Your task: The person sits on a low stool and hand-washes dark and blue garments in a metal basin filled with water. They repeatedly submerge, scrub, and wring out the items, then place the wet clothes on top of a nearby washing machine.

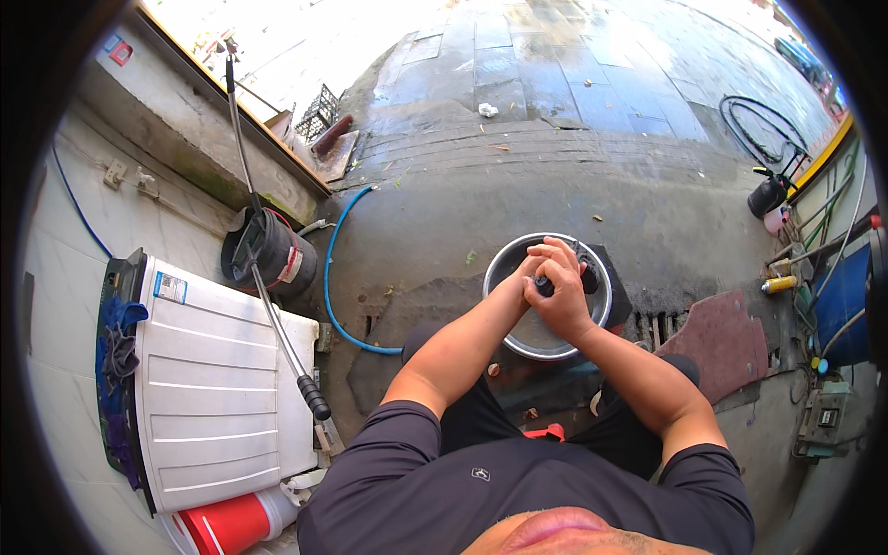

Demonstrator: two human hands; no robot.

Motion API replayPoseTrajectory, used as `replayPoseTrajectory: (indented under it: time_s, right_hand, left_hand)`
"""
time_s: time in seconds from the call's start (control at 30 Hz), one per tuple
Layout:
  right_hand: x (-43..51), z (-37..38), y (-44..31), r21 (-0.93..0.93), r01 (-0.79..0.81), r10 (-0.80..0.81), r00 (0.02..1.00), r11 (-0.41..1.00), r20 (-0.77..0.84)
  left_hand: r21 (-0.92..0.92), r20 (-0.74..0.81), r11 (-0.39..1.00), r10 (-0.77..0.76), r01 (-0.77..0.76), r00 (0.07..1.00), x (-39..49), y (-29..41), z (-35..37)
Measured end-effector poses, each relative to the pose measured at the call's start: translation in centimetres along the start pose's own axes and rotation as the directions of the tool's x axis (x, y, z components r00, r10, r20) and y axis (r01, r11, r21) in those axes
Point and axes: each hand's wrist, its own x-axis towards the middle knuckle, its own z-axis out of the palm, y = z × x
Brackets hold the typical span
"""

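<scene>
Above a round metal basin (607, 316), both my hands are clenched close together around a black bundle (543, 285), which looks like a wet cloth. My left hand (538, 262) lies on the far side, its fingers partly hidden behind the other hand. Nearer to me, my right hand (563, 295) wraps the same bundle, and a dark end sticks out beside its thumb. More of the dark material (590, 277) shows to the right of the fingers, over the basin. The basin stands on the ground between my knees.
A blue hose (329, 277) curves along the wet ground at left. Beside it are a black bucket (295, 258) with a long-handled tool (277, 316) and a large white bin (215, 388). At right lie a reddish mat (725, 343), a yellow can (778, 284) and a black sprayer (768, 194).
</scene>
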Motion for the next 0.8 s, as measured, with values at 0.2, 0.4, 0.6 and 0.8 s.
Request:
replayPoseTrajectory:
  time_s: [0.2,0.4,0.6,0.8]
  right_hand:
    - [3.8,-1.2,8.2,-0.088,-0.358,0.32,0.902,0.93,-0.292]
    - [-0.1,1.3,4.5,0.113,-0.297,0.305,0.95,0.948,-0.067]
    - [1.7,0.7,7.6,0.029,-0.305,0.305,0.932,0.952,-0.194]
    - [2.2,0.2,9.8,0.114,-0.535,0.547,0.82,0.837,-0.169]
  left_hand:
    - [0.312,-0.31,0.949,0.064,0.038,0.949,0.6,-1.3,1.2]
    - [0.215,-0.089,0.973,0.102,-0.08,0.991,0.3,0.1,-0.6]
    - [0.264,-0.135,0.962,0.112,-0.073,0.985,0.3,-0.7,1.1]
    - [0.275,-0.328,0.961,0.102,-0.008,0.939,-0.3,-1.4,3.4]
